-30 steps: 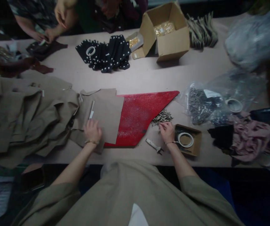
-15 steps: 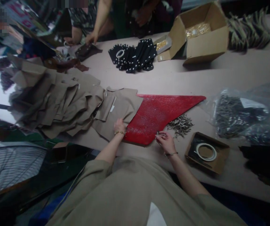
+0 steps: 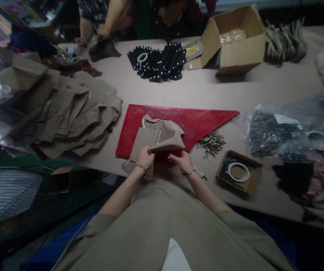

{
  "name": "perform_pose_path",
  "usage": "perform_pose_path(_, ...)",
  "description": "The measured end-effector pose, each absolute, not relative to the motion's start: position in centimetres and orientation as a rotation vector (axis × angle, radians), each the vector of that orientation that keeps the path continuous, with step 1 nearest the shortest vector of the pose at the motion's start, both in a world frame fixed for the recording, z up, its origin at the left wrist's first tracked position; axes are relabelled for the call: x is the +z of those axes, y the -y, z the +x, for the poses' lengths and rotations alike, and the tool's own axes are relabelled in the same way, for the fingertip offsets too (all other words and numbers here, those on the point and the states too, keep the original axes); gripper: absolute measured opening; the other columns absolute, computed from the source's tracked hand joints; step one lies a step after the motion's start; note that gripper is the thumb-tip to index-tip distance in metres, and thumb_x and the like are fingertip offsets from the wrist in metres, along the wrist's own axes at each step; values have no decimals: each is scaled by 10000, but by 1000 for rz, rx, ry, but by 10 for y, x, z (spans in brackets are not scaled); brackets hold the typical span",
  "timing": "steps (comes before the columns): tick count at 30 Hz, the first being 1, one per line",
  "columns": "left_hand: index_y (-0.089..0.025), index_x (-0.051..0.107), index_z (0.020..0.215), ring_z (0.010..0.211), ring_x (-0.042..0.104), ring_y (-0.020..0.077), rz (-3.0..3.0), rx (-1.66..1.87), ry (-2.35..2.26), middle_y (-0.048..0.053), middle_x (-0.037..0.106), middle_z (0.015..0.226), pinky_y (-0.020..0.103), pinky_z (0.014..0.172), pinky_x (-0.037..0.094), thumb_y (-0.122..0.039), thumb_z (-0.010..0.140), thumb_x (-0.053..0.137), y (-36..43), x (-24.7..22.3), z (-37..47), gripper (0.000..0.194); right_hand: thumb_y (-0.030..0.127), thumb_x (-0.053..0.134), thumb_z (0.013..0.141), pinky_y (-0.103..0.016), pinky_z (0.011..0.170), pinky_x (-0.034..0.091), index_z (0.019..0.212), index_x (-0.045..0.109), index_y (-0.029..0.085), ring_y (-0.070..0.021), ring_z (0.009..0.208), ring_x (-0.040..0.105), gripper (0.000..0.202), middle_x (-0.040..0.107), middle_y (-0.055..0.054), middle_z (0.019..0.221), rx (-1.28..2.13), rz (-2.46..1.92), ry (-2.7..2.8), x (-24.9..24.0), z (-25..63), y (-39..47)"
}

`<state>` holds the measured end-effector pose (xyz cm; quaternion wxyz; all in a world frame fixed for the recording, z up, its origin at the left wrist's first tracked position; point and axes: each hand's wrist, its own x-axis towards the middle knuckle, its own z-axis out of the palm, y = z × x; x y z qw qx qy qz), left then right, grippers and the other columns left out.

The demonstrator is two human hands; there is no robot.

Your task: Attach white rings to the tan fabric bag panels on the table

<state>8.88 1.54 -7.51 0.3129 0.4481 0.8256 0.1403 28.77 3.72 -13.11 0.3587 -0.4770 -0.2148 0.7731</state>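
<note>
A tan fabric piece [image 3: 162, 137] lies folded over the near part of a red triangular board [image 3: 196, 118] on the table. My left hand [image 3: 144, 157] grips the fabric's near left edge. At the fabric's lower right edge is my right hand [image 3: 181, 161], fingers closed on it; whether it also holds a small metal piece I cannot tell. A heap of small metal pieces [image 3: 211, 143] sits just right of the board.
A pile of tan fabric pieces [image 3: 63, 113] lies to the left. A small box with a tape roll [image 3: 238, 172] sits at the right, by plastic bags [image 3: 272, 130]. Black studded pieces [image 3: 159, 62], a cardboard box [image 3: 235, 41] and another person's hands [image 3: 102, 34] are across the table.
The tan piece was pulled off the pile onto the red board and folded up. My right hand left the metal heap and came to the fabric. The view shifted.
</note>
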Motion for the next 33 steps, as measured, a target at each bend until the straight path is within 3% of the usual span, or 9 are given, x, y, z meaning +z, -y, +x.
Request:
perform_pose_path(3, -188, 672, 1002, 913, 690, 193, 839, 682, -2261, 37, 740, 934, 294, 836, 526, -103, 761, 571, -28, -82, 68, 275, 363, 970, 410, -310, 659, 612, 920, 660, 172, -169, 695, 712, 626, 703, 2, 764, 1980, -1220, 554, -129, 287, -33)
perform_pose_path(5, -173, 675, 1082, 929, 703, 198, 578, 904, -2191, 67, 757, 1025, 303, 827, 544, -140, 762, 601, -34, -83, 57, 331, 364, 966, 419, -301, 651, 608, 992, 679, 178, -159, 681, 707, 668, 689, 23, 745, 1964, -1216, 566, -127, 288, -30)
perform_pose_path(9, -156, 716, 925, 838, 724, 238, 331, 983, -1865, 89, 762, 859, 341, 781, 565, -333, 632, 850, -28, -71, 59, 368, 386, 969, 419, -257, 624, 592, 1044, 690, 186, -148, 669, 713, 713, 684, 39, 732, 1964, -1209, 571, -121, 288, -28)
perform_pose_path(13, -142, 699, 842, 692, 696, 194, 239, 1065, -1669, 40, 731, 746, 303, 674, 561, -311, 476, 936, -16, -52, 79, 468, 426, 986, 425, -251, 602, 589, 941, 648, 199, -163, 686, 729, 658, 726, 6, 776, 2005, -1164, 527, -109, 283, -31)
perform_pose_path(18, -147, 666, 834, 626, 675, 157, 127, 1201, -1668, 9, 717, 724, 290, 655, 569, -206, 540, 893, -20, -34, 84, 376, 485, 981, 463, -258, 607, 595, 864, 584, 224, -172, 731, 736, 622, 749, 2, 838, 2093, -984, 525, -93, 261, -35)
perform_pose_path(24, -162, 648, 810, 548, 669, 162, 24, 1075, -1504, 13, 682, 654, 308, 602, 593, -446, 692, 872, -17, -29, 84, 380, 522, 902, 577, -246, 511, 533, 796, 637, 214, -126, 570, 616, 461, 677, 21, 690, 2075, -1066, 877, -92, 234, -30)
perform_pose_path(27, -144, 663, 757, 513, 661, 178, 39, 982, -1507, 30, 683, 610, 299, 542, 579, -315, 621, 919, -10, -25, 87, 337, 473, 840, 659, -284, 621, 562, 760, 681, 210, -147, 672, 630, 324, 684, -10, 758, 1895, -1061, 1137, -92, 233, -28)
perform_pose_path(30, -124, 716, 833, 629, 726, 219, 104, 1045, -1553, 66, 742, 698, 312, 595, 608, -252, 614, 911, -8, -20, 84, 320, 401, 810, 685, -308, 778, 553, 712, 707, 206, -167, 806, 641, 223, 697, -40, 845, 1640, -1069, 1350, -89, 239, -27)
perform_pose_path(33, -109, 742, 927, 713, 757, 242, 139, 1106, -1617, 88, 773, 775, 336, 661, 634, -268, 636, 900, -10, -15, 77, 367, 417, 809, 699, -301, 750, 537, 774, 718, 205, -158, 753, 621, 243, 690, -25, 795, 1706, -1077, 1260, -84, 245, -27)
